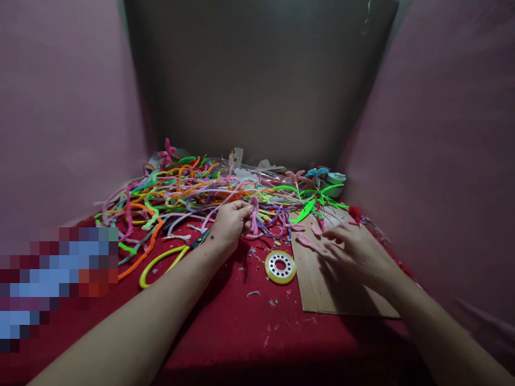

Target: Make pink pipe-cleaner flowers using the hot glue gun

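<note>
Forearms (pixel 137 316) reach in from seven and five o'clock, your left hand (pixel 233 225) pinching a fuzzy pink loop (pixel 254 215) at the centre. Around that loop, your right hand (pixel 346 246), fingers loosely parted, hovers by pink petals (pixel 307 240) at four, contact impossible to tell, above cardboard (pixel 322 292); a yellow-rimmed roll (pixel 270 267) lies at five, yellow-handled scissors (pixel 151 266) at eight, and heaped pipe cleaners (pixel 185 187) at ten on your red-covered desk (pixel 225 332).

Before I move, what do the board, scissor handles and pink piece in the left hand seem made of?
Board: likely cardboard; matte, flat and brown, thin-edged.
Scissor handles: probably plastic; smooth, evenly yellow.
Pink piece in the left hand: seemingly chenille; matte, with fuzzy edges.
</note>
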{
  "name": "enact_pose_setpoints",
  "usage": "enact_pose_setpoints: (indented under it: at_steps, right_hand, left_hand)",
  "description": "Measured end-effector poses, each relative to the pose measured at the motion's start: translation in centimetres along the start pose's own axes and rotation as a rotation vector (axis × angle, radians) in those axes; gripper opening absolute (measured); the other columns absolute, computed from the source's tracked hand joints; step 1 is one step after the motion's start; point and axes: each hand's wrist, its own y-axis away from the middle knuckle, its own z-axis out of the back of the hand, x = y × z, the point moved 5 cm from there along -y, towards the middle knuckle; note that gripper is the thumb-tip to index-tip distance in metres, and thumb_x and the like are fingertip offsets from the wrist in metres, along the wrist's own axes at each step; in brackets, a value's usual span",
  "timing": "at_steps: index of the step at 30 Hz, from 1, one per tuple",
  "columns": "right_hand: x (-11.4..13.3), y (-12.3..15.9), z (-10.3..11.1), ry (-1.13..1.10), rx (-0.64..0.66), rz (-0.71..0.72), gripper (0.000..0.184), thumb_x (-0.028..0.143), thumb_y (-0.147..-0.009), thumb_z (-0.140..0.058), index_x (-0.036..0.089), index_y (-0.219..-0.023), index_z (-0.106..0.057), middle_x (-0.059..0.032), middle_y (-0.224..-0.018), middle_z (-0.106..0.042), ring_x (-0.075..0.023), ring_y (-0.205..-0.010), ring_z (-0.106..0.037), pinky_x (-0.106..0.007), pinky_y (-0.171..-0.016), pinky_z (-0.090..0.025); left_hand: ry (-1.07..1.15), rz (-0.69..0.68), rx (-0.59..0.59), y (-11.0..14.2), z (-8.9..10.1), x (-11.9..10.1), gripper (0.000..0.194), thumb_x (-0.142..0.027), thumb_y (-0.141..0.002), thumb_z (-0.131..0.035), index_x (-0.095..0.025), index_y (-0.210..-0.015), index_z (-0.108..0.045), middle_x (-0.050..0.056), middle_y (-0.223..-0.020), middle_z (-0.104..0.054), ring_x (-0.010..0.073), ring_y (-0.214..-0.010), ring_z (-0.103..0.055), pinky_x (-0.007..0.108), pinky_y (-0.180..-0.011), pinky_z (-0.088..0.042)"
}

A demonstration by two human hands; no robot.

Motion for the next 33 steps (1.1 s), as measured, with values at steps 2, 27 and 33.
enact_pose_setpoints:
  at_steps: [2, 27, 33]
  right_hand:
    - [1.1, -2.0, -1.6, 0.015, 0.058, -0.04, 0.02, 0.03, -0.08, -0.051, 0.017, -0.088, -0.065, -0.0087, -0.084, -0.061, -0.0195, -0.076, -0.056, -0.029, -0.064, -0.039]
    - [-1.9, -5.7, -3.1, 0.141, 0.183, -0.128, 0.021, 0.014, -0.07, -0.049, 0.017, -0.072, -0.07, -0.0098, -0.068, -0.066, -0.0194, -0.065, -0.057, -0.026, -0.053, -0.031]
    - [-1.8, -5.6, -1.3, -0.051, -0.029, -0.169, 0.021, 0.018, -0.078, -0.044, 0.014, -0.084, -0.064, -0.0088, -0.079, -0.065, -0.0171, -0.072, -0.058, -0.026, -0.062, -0.039]
  left_hand:
    - [-0.011, 0.001, 0.005, 0.2, -0.1, -0.1, 0.017, -0.02, -0.066, -0.063, -0.015, -0.06, -0.049, -0.007, -0.04, -0.043, 0.0027, -0.029, -0.034, 0.014, -0.031, -0.023]
    - [-0.039, 0.004, 0.027, 0.0, -0.2, 0.3, 0.017, -0.023, -0.066, -0.063, -0.015, -0.06, -0.049, -0.008, -0.041, -0.041, 0.0022, -0.031, -0.032, 0.013, -0.031, -0.021]
    - [-0.036, 0.005, 0.018, 0.3, -0.2, -0.1, 0.016, -0.022, -0.068, -0.061, -0.015, -0.061, -0.049, -0.007, -0.04, -0.042, 0.0024, -0.03, -0.033, 0.014, -0.032, -0.022]
